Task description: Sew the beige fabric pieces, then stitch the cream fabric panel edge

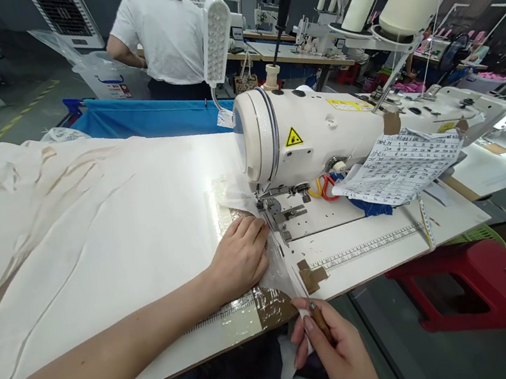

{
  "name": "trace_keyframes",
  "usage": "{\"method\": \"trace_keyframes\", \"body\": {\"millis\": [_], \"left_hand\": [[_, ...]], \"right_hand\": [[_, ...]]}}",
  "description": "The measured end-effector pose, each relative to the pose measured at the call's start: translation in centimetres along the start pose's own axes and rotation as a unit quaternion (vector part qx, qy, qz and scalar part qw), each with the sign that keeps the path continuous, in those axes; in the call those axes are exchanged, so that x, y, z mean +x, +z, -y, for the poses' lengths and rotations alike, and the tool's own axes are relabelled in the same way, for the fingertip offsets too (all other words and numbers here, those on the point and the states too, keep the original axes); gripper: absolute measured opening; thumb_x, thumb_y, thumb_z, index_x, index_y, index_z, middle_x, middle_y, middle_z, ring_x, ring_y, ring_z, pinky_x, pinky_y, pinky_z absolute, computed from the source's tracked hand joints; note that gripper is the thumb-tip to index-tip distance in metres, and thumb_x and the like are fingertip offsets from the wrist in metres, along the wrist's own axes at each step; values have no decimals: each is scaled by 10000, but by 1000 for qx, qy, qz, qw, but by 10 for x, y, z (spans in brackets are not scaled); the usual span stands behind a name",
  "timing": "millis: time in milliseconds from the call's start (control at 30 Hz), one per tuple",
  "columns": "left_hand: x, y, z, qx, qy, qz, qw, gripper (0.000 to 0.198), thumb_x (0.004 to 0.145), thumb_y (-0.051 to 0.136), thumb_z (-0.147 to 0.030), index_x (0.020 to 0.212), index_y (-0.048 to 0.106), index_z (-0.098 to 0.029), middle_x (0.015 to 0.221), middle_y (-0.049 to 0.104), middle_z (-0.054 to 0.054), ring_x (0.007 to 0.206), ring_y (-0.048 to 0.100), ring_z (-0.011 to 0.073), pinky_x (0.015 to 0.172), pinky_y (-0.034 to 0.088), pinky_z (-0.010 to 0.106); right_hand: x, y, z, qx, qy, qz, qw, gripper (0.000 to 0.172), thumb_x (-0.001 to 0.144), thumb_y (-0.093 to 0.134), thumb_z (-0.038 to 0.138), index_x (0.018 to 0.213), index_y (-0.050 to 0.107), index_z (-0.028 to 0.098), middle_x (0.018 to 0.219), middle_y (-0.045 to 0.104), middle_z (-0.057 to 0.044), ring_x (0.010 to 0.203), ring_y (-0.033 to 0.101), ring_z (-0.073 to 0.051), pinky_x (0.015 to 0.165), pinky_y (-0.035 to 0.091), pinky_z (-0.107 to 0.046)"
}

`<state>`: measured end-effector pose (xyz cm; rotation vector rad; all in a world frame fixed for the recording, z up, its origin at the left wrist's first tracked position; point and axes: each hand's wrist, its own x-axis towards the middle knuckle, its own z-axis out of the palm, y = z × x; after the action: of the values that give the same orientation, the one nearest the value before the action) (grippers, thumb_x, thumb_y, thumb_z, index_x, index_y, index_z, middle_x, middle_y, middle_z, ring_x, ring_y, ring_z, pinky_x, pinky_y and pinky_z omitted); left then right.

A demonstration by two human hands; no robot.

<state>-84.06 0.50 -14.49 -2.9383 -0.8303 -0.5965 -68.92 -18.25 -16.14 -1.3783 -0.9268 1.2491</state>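
Note:
My left hand (242, 256) rests on the table just left of the sewing machine's needle area (261, 202). Its fingers are bent together on the edge of thin white fabric (276, 269), close to the presser foot. Below the table's front edge, my right hand (332, 347) pinches the near end of that fabric. Tucked in the same hand is an awl (321, 322) with a wooden handle, its thin metal spike pointing up toward the machine. The fabric runs between both hands and under the white sewing machine (311, 128).
White fabric pieces (49, 191) lie across the table's left side. Red-handled scissors (328, 188), handwritten sheets (404, 164) and a tape measure (426, 222) are at the right. A red stool (483, 287) stands below. A person in a white shirt (168, 32) is beyond the blue cloth (148, 116).

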Motion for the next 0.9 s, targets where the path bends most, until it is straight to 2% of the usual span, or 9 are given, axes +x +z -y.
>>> {"method": "trace_keyframes", "body": {"millis": [267,333,400,500,567,667,767,833,900], "left_hand": [[2,0,3,14,-9,2,1000,433,920,397,-190,1265,592,-15,1254,575,186,1183,486,325,1032,427,469],[3,-1,4,25,-10,8,1000,439,926,403,-197,1275,587,-4,1264,570,197,1192,482,335,1034,430,480],[4,-1,6,30,-9,12,999,437,933,409,-205,1277,585,-2,1268,567,205,1201,477,342,1035,437,493],[5,1,9,15,-16,7,1000,418,950,401,-208,1277,587,-25,1246,571,198,1169,498,334,1006,475,503],[7,4,13,-6,-15,-3,1000,390,965,391,-192,1269,591,-51,1218,578,186,1110,528,309,964,517,484],[12,9,21,-6,-9,-12,1000,351,960,375,-108,1224,601,-54,1163,592,191,1045,550,287,883,568,437],[20,9,26,42,-12,26,999,336,916,383,-14,1149,619,-66,1090,603,187,987,559,286,752,586,392],[26,8,28,77,-22,52,995,326,890,403,29,1075,636,-103,1018,607,153,930,572,273,704,577,367],[30,7,29,102,-30,59,993,315,880,416,51,996,646,-129,954,609,123,878,585,256,701,570,355]], "right_hand": [[-3,0,4,0,-12,-2,1000,330,1014,591,494,1204,648,231,810,694,-17,600,678,-159,582,520,-227],[-4,-4,4,-37,-35,2,999,291,1038,551,458,1213,650,247,815,707,-18,630,676,-160,589,526,-214],[-6,-10,5,-123,-88,1,989,261,1060,507,398,1234,651,267,862,730,-27,674,678,-164,597,529,-203],[-8,-19,14,-263,-208,-2,942,292,1050,498,286,1313,620,320,1062,735,-39,835,696,-182,673,547,-203],[-8,-18,26,-298,-271,0,915,345,1031,505,238,1349,588,343,1147,710,-39,904,689,-185,750,549,-220],[-2,-3,47,-248,-315,21,916,335,1023,493,219,1325,593,322,1051,697,-32,695,633,-133,627,513,-195],[10,21,67,-150,-343,54,926,308,998,484,200,1271,611,267,880,643,1,516,479,-91,477,410,-176],[16,33,76,-103,-361,68,924,303,973,478,187,1240,615,229,781,604,25,505,462,-91,495,412,-177],[18,40,81,-99,-374,82,918,312,950,472,172,1224,619,209,814,639,8,616,569,-112,613,481,-185]]}}
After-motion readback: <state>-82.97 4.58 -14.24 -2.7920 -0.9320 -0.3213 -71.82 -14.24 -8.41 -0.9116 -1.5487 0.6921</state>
